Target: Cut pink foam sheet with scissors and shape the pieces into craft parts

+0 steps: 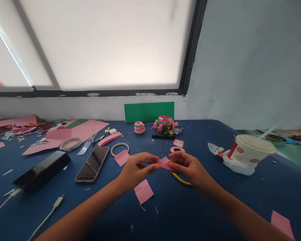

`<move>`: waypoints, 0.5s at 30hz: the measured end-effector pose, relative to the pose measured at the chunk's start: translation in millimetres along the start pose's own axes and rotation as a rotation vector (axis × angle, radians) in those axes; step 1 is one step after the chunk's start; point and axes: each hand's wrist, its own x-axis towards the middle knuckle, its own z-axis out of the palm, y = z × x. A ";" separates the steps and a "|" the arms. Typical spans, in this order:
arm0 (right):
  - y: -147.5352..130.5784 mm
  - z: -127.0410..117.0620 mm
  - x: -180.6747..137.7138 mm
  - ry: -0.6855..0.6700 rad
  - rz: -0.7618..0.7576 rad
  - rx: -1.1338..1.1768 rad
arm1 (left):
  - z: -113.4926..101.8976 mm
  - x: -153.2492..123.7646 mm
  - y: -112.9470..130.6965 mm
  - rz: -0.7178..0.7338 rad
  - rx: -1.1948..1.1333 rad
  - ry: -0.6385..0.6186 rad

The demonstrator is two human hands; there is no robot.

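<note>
Between both hands I hold a small pink paper piece (164, 163), raised above the blue table. My left hand (137, 167) pinches its left edge with thumb and fingers. On the other side, my right hand (187, 167) pinches the right edge. Under the right hand lies a yellow curved handle (182, 180), mostly hidden. A pink paper square (143, 191) rests below the hands, and another pink square (121, 157) lies left of my left hand, overlapping a tape roll (119, 149). Just beyond the right hand is a pink scalloped paper ring (177, 149).
At left lie a phone (92, 164), a black device (42, 170), a white cable (57, 201), a ruler (87, 144) and pink sheets (90, 129). Paper crafts (165, 124) and a black pen (163, 137) sit at the back. A drink cup (251, 150) stands right.
</note>
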 end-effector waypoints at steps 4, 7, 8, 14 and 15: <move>2.1 -2.8 -2.3 -0.046 -0.267 -0.364 | 6.0 2.8 3.8 -0.462 -0.375 -0.111; 7.3 -4.3 -3.2 -0.129 -0.529 -0.619 | 6.9 2.3 -6.1 -0.529 -0.411 -0.159; 9.7 -5.0 -3.1 -0.168 -0.590 -0.676 | 6.7 1.9 -11.2 -0.502 -0.345 -0.163; 27.9 -8.6 -6.1 -0.416 -0.540 -0.892 | 11.2 -4.4 -30.3 -0.359 0.151 -0.230; 30.7 -8.8 -7.9 -0.426 -0.513 -0.918 | 13.1 -7.1 -29.1 -0.319 0.185 -0.264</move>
